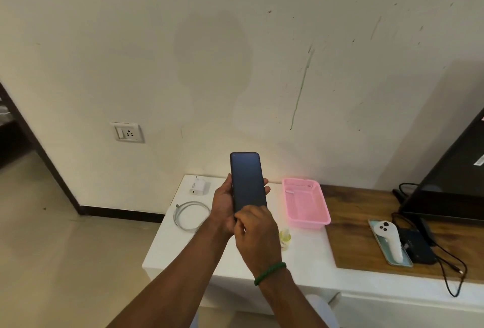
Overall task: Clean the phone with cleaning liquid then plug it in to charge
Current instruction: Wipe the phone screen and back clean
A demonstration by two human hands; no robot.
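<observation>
Head view: phone (247, 181) is gripped upright by left hand (222, 206); right hand (256, 234) grip cannot be told. Firm support is advised during wiping.

Nothing legible — print on the charger (199, 187) and a sticker (478, 161) on the black screen (450, 170) are too blurred.

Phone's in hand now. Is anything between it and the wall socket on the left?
Nothing visible. The left hand holds the phone above the white table. The wall socket is bare, with open wall between. The charger and cable lie on the table.
</observation>
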